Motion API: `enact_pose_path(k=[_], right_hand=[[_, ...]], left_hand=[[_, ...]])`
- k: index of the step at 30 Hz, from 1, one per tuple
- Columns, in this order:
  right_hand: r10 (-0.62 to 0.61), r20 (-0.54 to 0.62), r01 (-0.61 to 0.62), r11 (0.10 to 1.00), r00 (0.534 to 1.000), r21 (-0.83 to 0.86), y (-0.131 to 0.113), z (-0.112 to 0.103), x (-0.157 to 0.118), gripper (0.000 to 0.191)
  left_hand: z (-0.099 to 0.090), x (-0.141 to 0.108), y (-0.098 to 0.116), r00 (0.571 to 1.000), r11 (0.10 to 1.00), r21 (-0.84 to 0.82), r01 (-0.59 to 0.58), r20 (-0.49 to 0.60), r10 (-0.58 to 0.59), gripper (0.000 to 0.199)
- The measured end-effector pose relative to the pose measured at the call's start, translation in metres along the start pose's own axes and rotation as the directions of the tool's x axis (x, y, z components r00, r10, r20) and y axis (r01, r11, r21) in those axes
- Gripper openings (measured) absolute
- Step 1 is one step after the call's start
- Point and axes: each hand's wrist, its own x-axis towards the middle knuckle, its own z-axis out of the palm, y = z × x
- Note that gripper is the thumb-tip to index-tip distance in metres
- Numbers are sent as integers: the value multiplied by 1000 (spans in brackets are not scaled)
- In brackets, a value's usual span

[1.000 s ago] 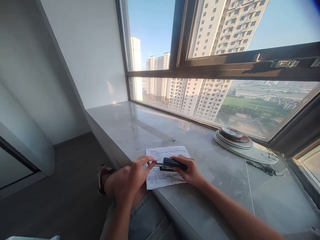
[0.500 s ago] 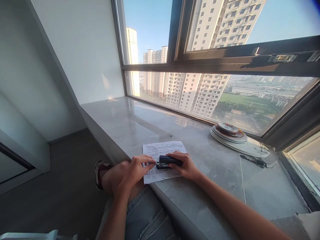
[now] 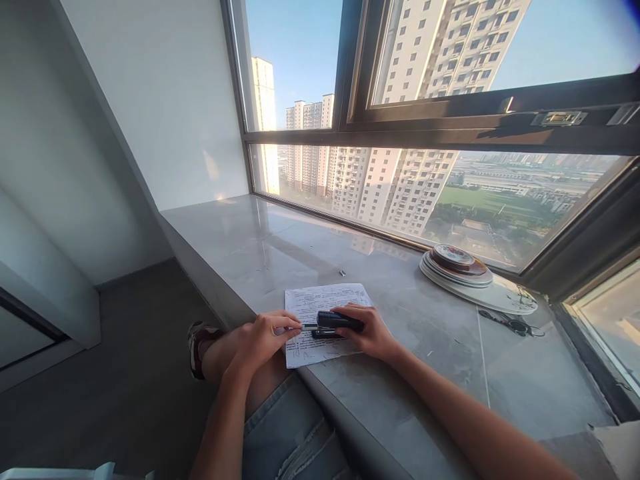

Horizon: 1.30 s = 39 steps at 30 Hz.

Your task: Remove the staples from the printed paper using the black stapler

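My right hand is wrapped round a black stapler, which lies over the sheets of printed paper. From the stapler's left end sticks out a thin, light-coloured slide. The fingertips of my left hand pinch the outer end of this slide. Its inner end runs into the stapler, so I cannot see how far in it reaches. Handwritten marks show on the paper's near left corner, and my hands cover part of the print.
A small metallic piece lies beyond the paper on the grey sill. At the right stand stacked round discs, with a dark keyring-like item beside them. The sill's front edge runs by my leg, and window frames border the back.
My left hand has moved left, away from the stapler, and more of the slide shows between them. My right hand and the stapler have hardly moved.
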Motion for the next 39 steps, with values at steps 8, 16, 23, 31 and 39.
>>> enact_pose_path(k=[8,16,23,31,39], right_hand=[[-54,-9,55,991,998,124,-17,-4,4,40],[-82,-6,82,976,997,202,-34,10,7,42],[236,-146,-183,935,961,303,63,-77,-1,55],[406,-118,-360,887,906,287,126,-144,-40,61],[389,-64,-349,878,919,327,118,-134,-31,59]], left_hand=[[1,2,9,989,988,-30,-149,-15,149,25],[6,9,27,981,976,103,-192,-7,194,19],[31,19,1,942,964,238,-119,-279,185,21],[26,22,-23,946,938,340,-67,-276,168,26],[106,31,58,999,876,482,23,-37,-5,41]])
